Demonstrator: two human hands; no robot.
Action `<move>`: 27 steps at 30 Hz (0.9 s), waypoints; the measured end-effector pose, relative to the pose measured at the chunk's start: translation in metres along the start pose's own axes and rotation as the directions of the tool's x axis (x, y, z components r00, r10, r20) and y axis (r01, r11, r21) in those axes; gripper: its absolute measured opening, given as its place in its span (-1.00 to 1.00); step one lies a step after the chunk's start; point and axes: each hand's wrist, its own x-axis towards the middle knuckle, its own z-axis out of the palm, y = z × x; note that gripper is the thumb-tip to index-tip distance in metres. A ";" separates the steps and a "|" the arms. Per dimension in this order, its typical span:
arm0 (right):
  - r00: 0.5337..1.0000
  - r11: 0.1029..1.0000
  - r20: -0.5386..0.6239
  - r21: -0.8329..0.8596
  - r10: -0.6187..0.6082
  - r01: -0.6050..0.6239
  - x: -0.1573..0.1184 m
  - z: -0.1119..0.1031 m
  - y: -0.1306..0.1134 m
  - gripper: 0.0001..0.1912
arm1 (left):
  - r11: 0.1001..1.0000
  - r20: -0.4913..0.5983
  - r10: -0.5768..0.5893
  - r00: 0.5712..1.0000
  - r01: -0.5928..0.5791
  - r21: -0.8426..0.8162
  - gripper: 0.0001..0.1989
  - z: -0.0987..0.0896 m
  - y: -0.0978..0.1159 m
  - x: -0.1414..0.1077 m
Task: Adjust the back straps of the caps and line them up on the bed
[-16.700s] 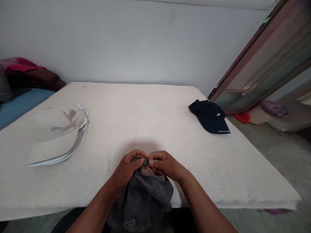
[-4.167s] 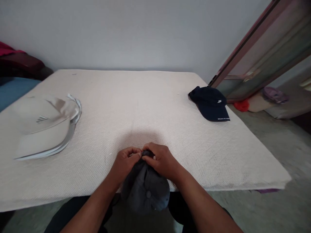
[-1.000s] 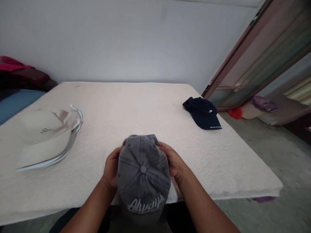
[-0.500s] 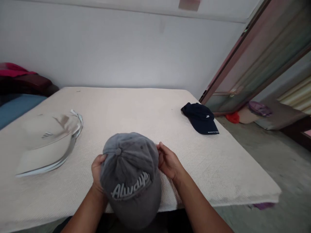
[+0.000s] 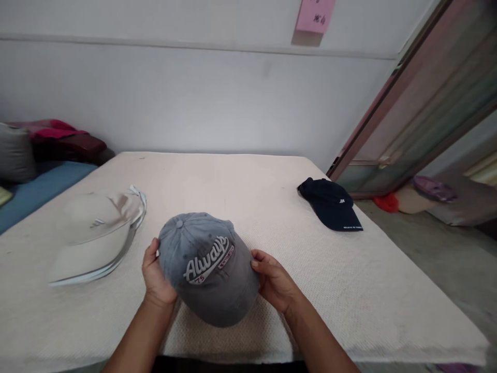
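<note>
A grey cap (image 5: 212, 269) with "Always" lettering is held over the near part of the cloth-covered table (image 5: 217, 181), its brim pointing down toward me. My left hand (image 5: 157, 274) grips the cap's left edge, thumb up and the other fingers partly hidden behind it. On the right side, my right hand (image 5: 274, 277) pinches the cap near the brim. Light beige caps (image 5: 93, 233), seemingly stacked, lie on the left of the table. A navy cap (image 5: 328, 202) rests at the table's right edge, brim toward the front right.
A white wall (image 5: 217, 98) with a pink note (image 5: 315, 14) stands behind the table. Dark red and pink fabric (image 5: 66, 140) and a grey cushion (image 5: 16, 153) lie at the far left. Beyond the right edge are a door frame and items on the floor.
The grey cap has risen and tipped back, so its lettering and brim show more fully. My right hand has moved to the brim side. The view has shifted slightly up.
</note>
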 end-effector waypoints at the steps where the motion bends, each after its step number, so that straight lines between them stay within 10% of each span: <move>1: 1.000 1.000 -0.003 0.002 0.000 0.000 0.000 0.000 -0.001 -0.72 | 1.000 0.039 -0.001 0.999 0.001 -0.007 -0.76 0.000 -0.002 -0.001; 5: 0.999 0.999 0.008 -0.019 0.043 -0.043 0.001 -0.002 0.002 -0.71 | 0.997 0.277 -0.055 0.959 0.067 -0.032 -0.76 -0.012 -0.003 -0.002; 10: 0.997 0.985 0.013 -0.152 0.080 -0.077 0.002 -0.006 0.006 -0.76 | 0.969 0.653 -0.138 0.744 0.237 -0.065 -0.60 -0.022 0.001 -0.003; 18: 0.991 0.999 0.134 0.044 0.014 -0.020 0.002 -0.006 0.002 -0.66 | 0.849 0.761 -0.382 0.525 0.525 0.063 -0.55 -0.001 -0.019 -0.022; 23: 0.976 0.994 0.211 0.108 -0.049 0.027 0.001 -0.002 -0.004 -0.70 | 0.803 0.768 -0.417 0.487 0.592 0.061 -0.52 0.006 -0.027 -0.025; 27: 0.969 0.986 0.232 0.159 -0.082 0.045 -0.002 0.000 -0.005 -0.71 | 0.808 0.721 -0.425 0.547 0.589 0.030 -0.51 0.003 -0.027 -0.021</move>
